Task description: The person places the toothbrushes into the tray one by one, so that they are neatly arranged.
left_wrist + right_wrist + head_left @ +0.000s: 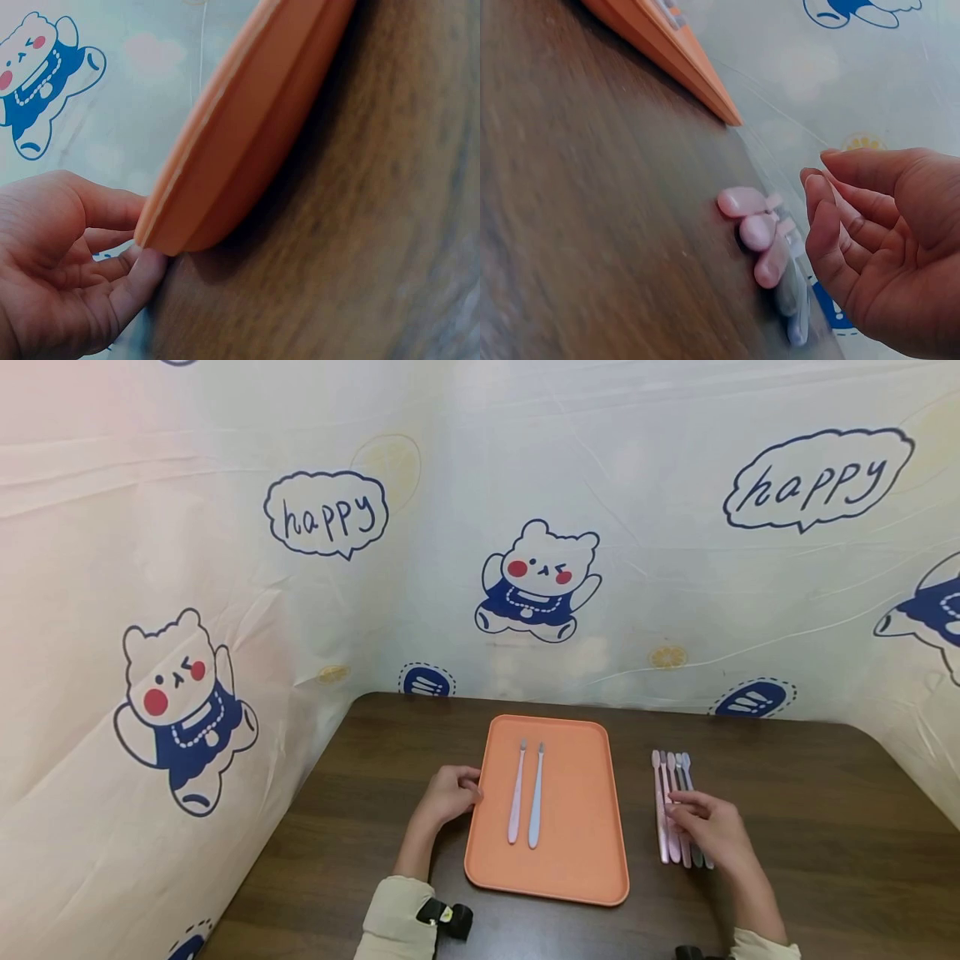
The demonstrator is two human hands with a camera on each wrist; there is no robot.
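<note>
An orange tray (558, 810) lies on the table, with a pink toothbrush (516, 802) and a light blue toothbrush (536, 802) side by side on it. At the tray's left edge, my left hand (447, 795) pinches the rim between thumb and fingers, as the left wrist view shows. Right of the tray lies a row of several toothbrushes (663, 810) in pink, grey-green and blue. Above that row is my right hand (712, 831), its fingers bent and nothing held between them. In the right wrist view, a gap separates its fingertips from the toothbrush handles (742, 202).
A dark wooden table (825, 810) carries everything. Behind and to the sides hangs a pale curtain (450, 527) printed with bears and the word "happy". A black strap device (453, 921) sits on the left wrist.
</note>
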